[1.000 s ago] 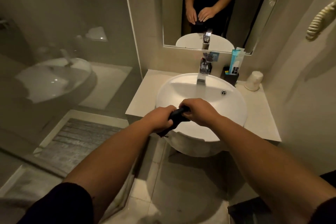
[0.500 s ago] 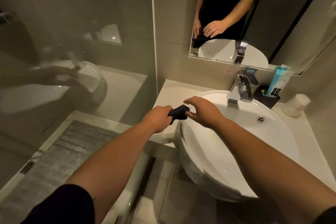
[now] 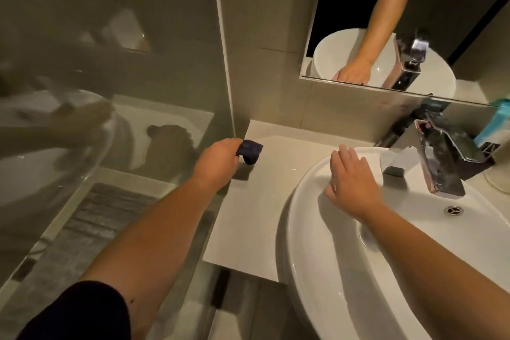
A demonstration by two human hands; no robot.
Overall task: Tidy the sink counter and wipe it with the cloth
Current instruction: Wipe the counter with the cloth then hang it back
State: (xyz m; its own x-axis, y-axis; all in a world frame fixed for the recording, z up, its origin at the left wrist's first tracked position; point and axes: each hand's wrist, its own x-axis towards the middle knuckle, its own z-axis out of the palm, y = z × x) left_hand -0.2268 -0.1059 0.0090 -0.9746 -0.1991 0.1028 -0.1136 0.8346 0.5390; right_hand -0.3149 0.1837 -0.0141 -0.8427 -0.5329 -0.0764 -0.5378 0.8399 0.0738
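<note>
A small dark blue cloth hangs bunched from my left hand, which grips it just above the back left part of the white counter. My right hand lies flat with its fingers spread on the left rim of the white round basin, holding nothing. The chrome tap stands at the basin's back.
A glass shower screen rises directly left of the counter, close to my left hand. A mirror hangs above the tiled wall. At the far right stand a teal packet in a dark holder and part of a white cup.
My right hand has let go of the cloth and moved onto the basin rim. My left hand carried the cloth left and back over the counter. The view moved closer and leftward.
</note>
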